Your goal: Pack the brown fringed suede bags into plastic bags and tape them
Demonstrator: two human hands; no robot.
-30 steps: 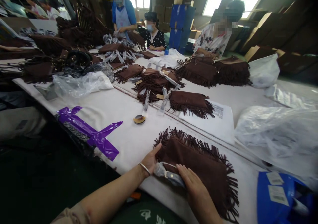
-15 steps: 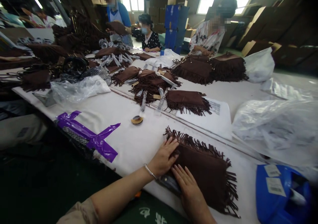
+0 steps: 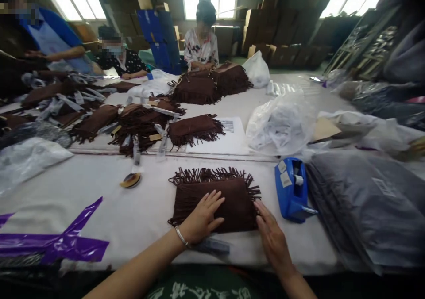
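Observation:
A dark brown fringed suede-like bag (image 3: 232,197) lies flat on the white table before me. Fringe shows along its far edge and upper right corner. My left hand (image 3: 203,217), with a silver bangle at the wrist, rests palm down on the bag, fingers spread. At the bag's right edge is my right hand (image 3: 272,235), fingers stretched out and touching the side near the fringe. A dark strap wrapped in clear plastic (image 3: 212,246) pokes out from the near edge, partly beneath my left wrist.
Right of the bag stands a blue tape dispenser (image 3: 288,193), beside stacked grey plastic bags (image 3: 358,201). A brush-like piece (image 3: 130,181) and purple tape (image 3: 63,241) lie left. More fringed bags (image 3: 195,128) and a clear sack (image 3: 282,126) sit beyond; three people work behind.
The view has swung right, and the bag now lies squarer in front of me. My right hand has gone from the near edge to the right side, where less fringe sticks out.

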